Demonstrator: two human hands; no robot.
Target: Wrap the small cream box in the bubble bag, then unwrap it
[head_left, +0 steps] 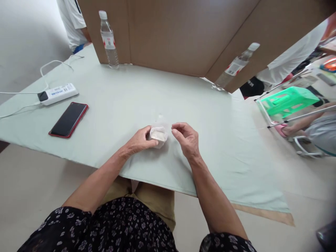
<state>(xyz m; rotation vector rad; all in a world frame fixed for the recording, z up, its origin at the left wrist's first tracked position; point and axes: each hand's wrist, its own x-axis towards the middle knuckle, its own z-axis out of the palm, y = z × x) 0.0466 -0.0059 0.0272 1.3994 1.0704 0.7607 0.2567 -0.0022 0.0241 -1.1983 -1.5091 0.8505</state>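
A small pale block [158,135] sits in a thin, translucent white wrapper [160,143] over the table's near middle. My left hand [141,140] grips the wrapped block from its left side, the thumb along the near edge and the fingers behind. Just to the right is my right hand [186,138], its fingers bent and the thumb slightly apart from the forefinger. Nothing can be seen in it, and it appears a little apart from the wrapper. What the block is made of cannot be made out.
A pale green cloth covers the table [210,140]. At left lie a red-edged phone [69,119] and a white power strip [59,93] with cables. Two water bottles [109,47] [235,68] stand by a cardboard screen [168,35]. A green stool [290,99] and other people are beyond.
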